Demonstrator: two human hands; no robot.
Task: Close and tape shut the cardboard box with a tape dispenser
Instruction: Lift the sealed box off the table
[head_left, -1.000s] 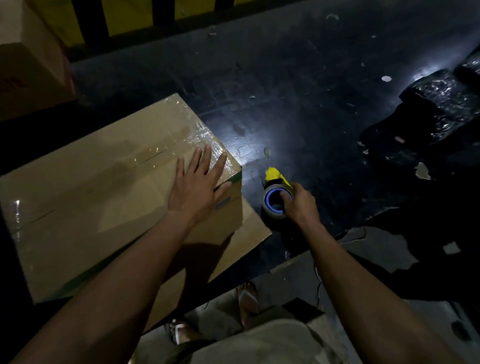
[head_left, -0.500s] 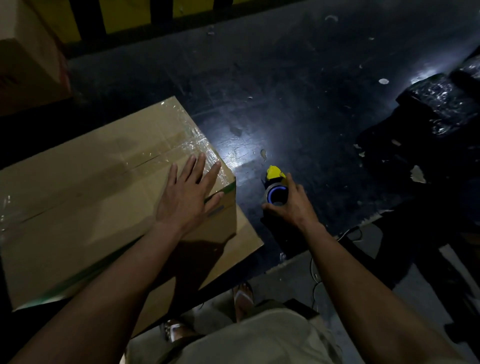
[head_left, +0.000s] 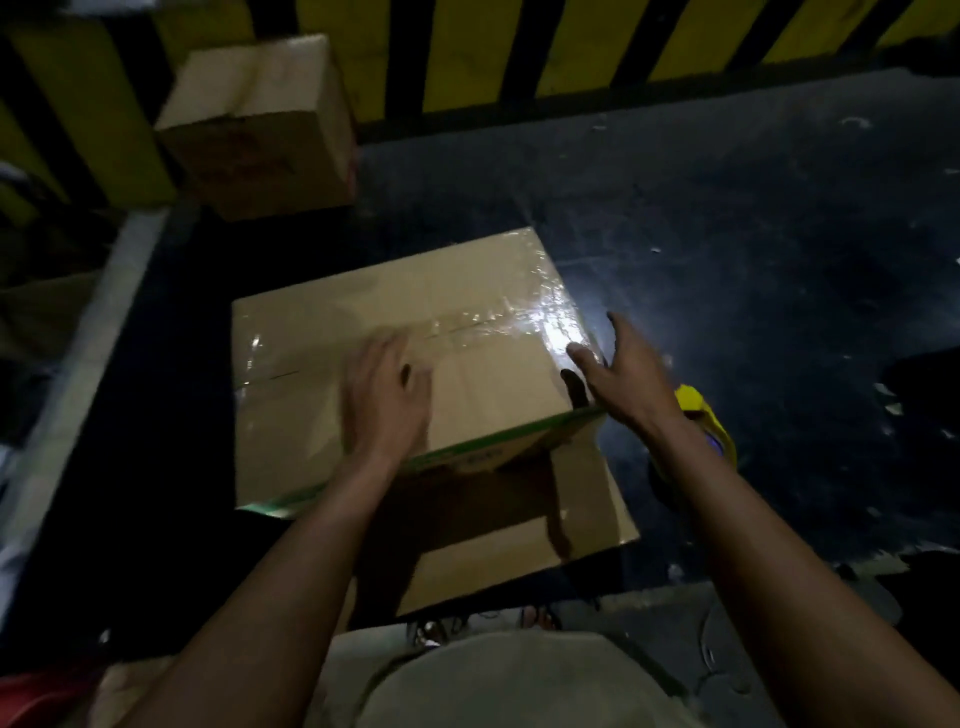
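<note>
head view: both hands at the taped box, dispenser on the floor

head view looks down on a closed cardboard box (head_left: 415, 374) sitting on a dark floor (head_left: 727, 218), and everything else is placed from that box. its top flaps are down, and shiny clear tape (head_left: 524, 312) runs along the centre seam and over the far right corner, where it catches a bright glare. a green printed edge runs along the near rim of the box top.

the left hand (head_left: 387, 400) is over the middle of the box top, palm down with its grip spread and empty; it is motion-blurred, so i cannot tell whether it presses on the cardboard or hovers just above it. the right hand (head_left: 621, 371) is at the box's right edge near the near right corner, fingers splayed and holding nothing, the thumb over the top panel and the other fingers reaching past the rim.

the tape dispenser (head_left: 704, 421), yellow with a bit of purple showing, lies on the floor just beside the box's right side, partly hidden behind the right forearm and untouched by either hand.

below the box's near side a flat cardboard sheet (head_left: 524, 551) lies on the floor, sticking out toward the person. beyond the box's far left corner stands another cardboard box (head_left: 260, 119), against a yellow and black striped barrier (head_left: 467, 47).
</note>
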